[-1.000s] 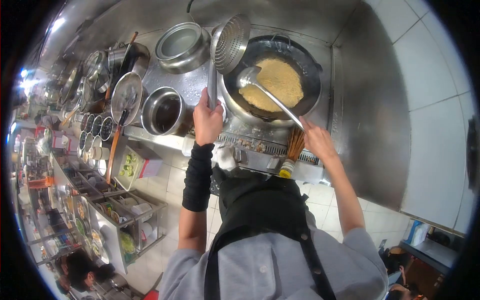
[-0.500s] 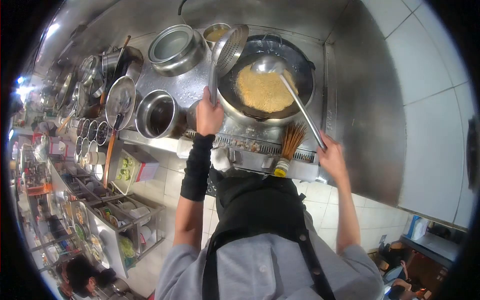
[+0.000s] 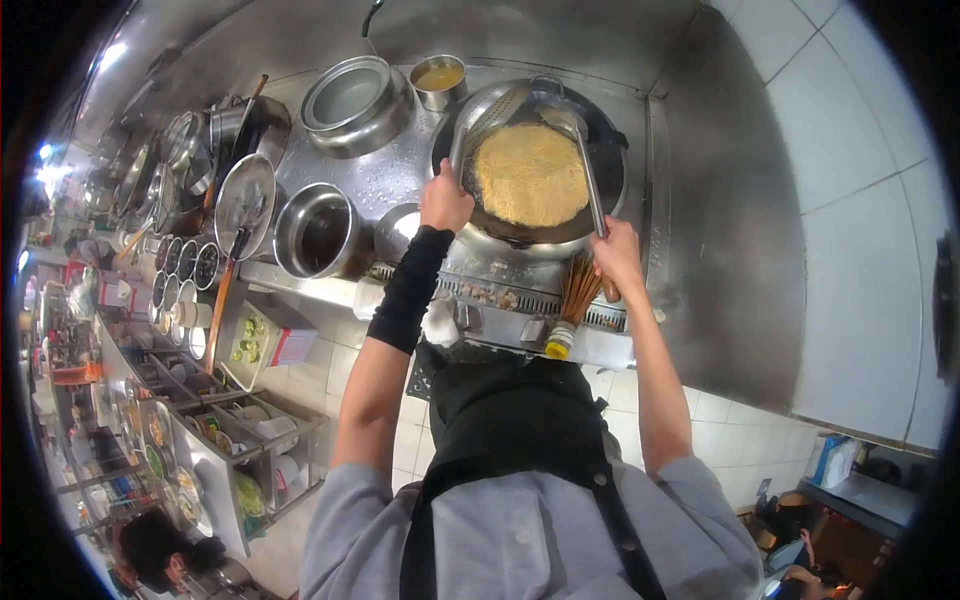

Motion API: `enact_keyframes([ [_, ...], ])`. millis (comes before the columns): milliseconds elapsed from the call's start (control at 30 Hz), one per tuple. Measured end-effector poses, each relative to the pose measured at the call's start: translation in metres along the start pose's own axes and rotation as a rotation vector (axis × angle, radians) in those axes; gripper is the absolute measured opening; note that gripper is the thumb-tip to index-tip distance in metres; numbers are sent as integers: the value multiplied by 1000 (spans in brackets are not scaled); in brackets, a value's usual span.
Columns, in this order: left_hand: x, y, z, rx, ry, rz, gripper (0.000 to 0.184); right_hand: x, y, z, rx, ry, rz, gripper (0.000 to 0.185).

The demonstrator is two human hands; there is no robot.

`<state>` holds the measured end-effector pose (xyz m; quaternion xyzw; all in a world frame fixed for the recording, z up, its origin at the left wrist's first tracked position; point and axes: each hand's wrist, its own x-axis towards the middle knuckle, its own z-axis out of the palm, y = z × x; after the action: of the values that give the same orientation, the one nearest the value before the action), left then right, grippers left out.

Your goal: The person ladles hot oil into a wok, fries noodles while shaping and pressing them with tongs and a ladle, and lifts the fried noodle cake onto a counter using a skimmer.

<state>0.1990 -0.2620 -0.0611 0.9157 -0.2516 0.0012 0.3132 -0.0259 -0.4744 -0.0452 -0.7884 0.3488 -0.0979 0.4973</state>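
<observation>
A round golden mass [image 3: 530, 178], flat and fine-textured, lies in the black wok [image 3: 612, 185]; I cannot tell what food it is. My left hand [image 3: 446, 198] is closed around the handle of a perforated skimmer [image 3: 497, 110], whose head is over the wok's far left part. In my right hand [image 3: 618, 258] is the handle of a metal ladle [image 3: 590, 175]. Its bowl is at the far right edge of the golden mass. Below the wok, near my right hand, a bamboo wok brush [image 3: 578, 290] stands upright.
Left of the wok stand a large lidded pot [image 3: 355, 105], a small container of yellow liquid [image 3: 438, 80] and a pot of dark liquid [image 3: 317, 230]. A mesh strainer [image 3: 245, 205] lies farther left. A steel wall [image 3: 725, 200] rises on the right.
My left hand has moved right, bringing the skimmer head down over the wok. My right hand has moved up and left, and the ladle bowl has shifted to the far right of the golden mass.
</observation>
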Motion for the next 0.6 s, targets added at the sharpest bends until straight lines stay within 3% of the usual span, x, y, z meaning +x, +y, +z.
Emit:
enact_keyframes([
  [333,-23,-2,-9,20,-170,142,73,-77,5,-5,-137,-26,70,21],
  [500,-50,-6,-31,29,-106,204,73,-122,1,-9,-133,35,131,20],
  [600,-58,-6,-37,-3,-61,192,76,-97,29,-10,-246,95,-95,22],
])
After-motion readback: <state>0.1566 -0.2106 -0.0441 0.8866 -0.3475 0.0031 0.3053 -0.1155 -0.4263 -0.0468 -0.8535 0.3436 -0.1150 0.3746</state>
